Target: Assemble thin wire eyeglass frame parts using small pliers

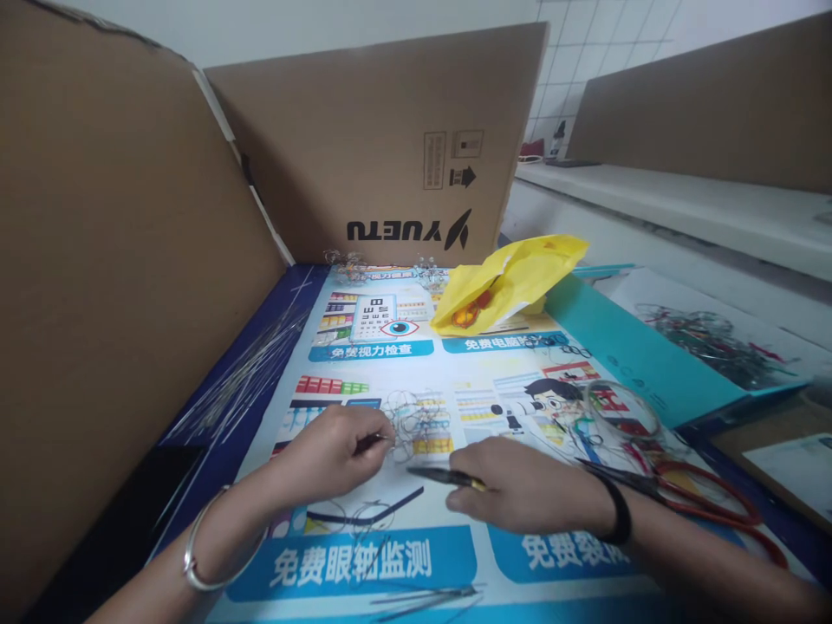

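In the head view my left hand (341, 451) is closed in a pinch on a looped, thin wire piece (411, 418) whose loops stick out past the fingertips. My right hand (513, 485) is wrapped around needle-nose pliers (437, 474). Their dark jaws point left, toward the wire piece, and stop a short way from the left fingers. Most of the pliers' handles are hidden in the palm. Under both hands lies a printed poster (455, 576). Loose cut wires (425, 598) rest near its front edge.
Long straight wires (243, 373) lie at the left. Red-handled scissors (705, 494) and a clear ring-shaped roll (620, 412) are by my right forearm. A yellow packet (513, 282) sits at the back. A turquoise box (604, 347) holds tangled wire. Cardboard panels (364, 147) stand behind and left.
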### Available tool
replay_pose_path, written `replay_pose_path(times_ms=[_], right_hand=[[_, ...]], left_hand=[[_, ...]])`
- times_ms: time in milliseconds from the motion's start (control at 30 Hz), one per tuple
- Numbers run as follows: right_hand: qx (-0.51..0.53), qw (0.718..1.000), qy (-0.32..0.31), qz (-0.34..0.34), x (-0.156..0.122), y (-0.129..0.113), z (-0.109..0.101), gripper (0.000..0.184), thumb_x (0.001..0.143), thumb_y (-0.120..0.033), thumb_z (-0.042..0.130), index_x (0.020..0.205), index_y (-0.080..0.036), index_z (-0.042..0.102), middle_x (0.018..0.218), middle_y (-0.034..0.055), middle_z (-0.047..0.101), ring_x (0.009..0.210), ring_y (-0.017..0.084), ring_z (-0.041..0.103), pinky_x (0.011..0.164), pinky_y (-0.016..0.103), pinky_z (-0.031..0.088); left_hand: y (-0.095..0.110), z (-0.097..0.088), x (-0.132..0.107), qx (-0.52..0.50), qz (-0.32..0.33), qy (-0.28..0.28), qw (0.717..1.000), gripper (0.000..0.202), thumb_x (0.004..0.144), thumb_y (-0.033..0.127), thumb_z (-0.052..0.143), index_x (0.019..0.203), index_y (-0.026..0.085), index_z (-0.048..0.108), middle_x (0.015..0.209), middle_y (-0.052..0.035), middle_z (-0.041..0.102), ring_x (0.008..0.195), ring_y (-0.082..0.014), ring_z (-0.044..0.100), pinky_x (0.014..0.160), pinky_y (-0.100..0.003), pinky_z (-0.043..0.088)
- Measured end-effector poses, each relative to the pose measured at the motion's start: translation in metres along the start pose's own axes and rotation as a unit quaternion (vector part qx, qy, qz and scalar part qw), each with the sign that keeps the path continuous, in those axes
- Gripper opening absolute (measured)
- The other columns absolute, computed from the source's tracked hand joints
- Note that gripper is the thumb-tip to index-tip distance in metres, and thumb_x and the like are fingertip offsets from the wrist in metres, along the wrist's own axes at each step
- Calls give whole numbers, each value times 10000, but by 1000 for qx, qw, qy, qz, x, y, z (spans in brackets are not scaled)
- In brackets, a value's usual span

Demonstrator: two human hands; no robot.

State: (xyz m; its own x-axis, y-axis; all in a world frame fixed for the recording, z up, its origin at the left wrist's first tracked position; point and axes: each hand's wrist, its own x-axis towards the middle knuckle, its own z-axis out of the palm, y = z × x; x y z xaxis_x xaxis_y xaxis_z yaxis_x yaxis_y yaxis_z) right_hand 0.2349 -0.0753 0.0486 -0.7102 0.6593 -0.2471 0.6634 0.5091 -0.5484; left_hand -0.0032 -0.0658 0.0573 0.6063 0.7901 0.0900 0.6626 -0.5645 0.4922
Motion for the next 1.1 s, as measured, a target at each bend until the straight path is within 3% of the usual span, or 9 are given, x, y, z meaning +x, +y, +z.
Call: replay_pose_path(times_ms=[200,333,467,567,633,700,800,867,1100], right_hand=[[-125,983,129,23,-9,-2,-12,265,871,-404,446,850,-159,543,849,78,603,779,202,544,632,283,332],[-181,968,170,30,-5,-7,-2,237,850,-400,496,859,-172,562,870,82,599,816,228,549,668,307,355],[-212,956,193,61,-3,-6,-1,226,857,-392,489,848,-182,572,824,70,615,744,229,574,599,297,339],[-192,953,218,83,-2,0,-5,238,874,-391,466,849,-179,570,800,60,629,698,213,590,558,278,312],[-158,952,246,95,0,7,-9,252,879,-397,458,835,-172,563,788,57,633,692,199,589,554,264,304],[-110,953,266,96,3,13,-12,269,885,-401,445,800,-168,549,754,46,627,669,174,575,547,246,297],[-46,956,275,87,6,21,-14,285,887,-399,430,744,-170,519,696,24,600,615,136,533,529,223,280],[-21,959,271,83,8,24,-15,282,880,-396,437,721,-173,502,683,14,584,603,124,510,523,215,269],[8,966,247,82,11,27,-16,294,873,-403,441,691,-175,471,650,-1,537,577,112,461,514,211,250]], left_hand=[[5,4,4,59,-33,-43,997,172,740,138,442,690,170,603,571,21,556,520,-94,456,501,-215,259],[14,7,13,79,-32,-61,994,168,740,158,441,634,165,570,557,11,551,503,-95,438,487,-220,235],[23,1,25,87,-39,-69,993,159,733,183,462,601,161,549,543,10,543,482,-95,422,471,-220,230],[26,-5,36,17,-51,-30,998,145,751,185,476,648,164,575,584,9,574,523,-106,473,499,-218,299],[26,-5,44,-84,-56,15,995,134,784,202,480,703,165,582,653,0,612,601,-119,536,559,-222,370],[24,-2,52,-217,-68,49,973,125,813,250,492,767,164,571,694,-8,634,662,-130,586,606,-228,420],[20,6,61,-365,-94,66,924,153,811,307,527,805,155,541,660,-1,627,602,-120,601,569,-223,445],[17,10,65,-384,-100,64,916,148,797,298,546,791,152,527,653,7,616,541,-101,579,536,-215,442],[7,17,68,-354,-76,36,932,170,802,202,539,939,185,440,558,62,584,522,-99,576,557,-217,443]])
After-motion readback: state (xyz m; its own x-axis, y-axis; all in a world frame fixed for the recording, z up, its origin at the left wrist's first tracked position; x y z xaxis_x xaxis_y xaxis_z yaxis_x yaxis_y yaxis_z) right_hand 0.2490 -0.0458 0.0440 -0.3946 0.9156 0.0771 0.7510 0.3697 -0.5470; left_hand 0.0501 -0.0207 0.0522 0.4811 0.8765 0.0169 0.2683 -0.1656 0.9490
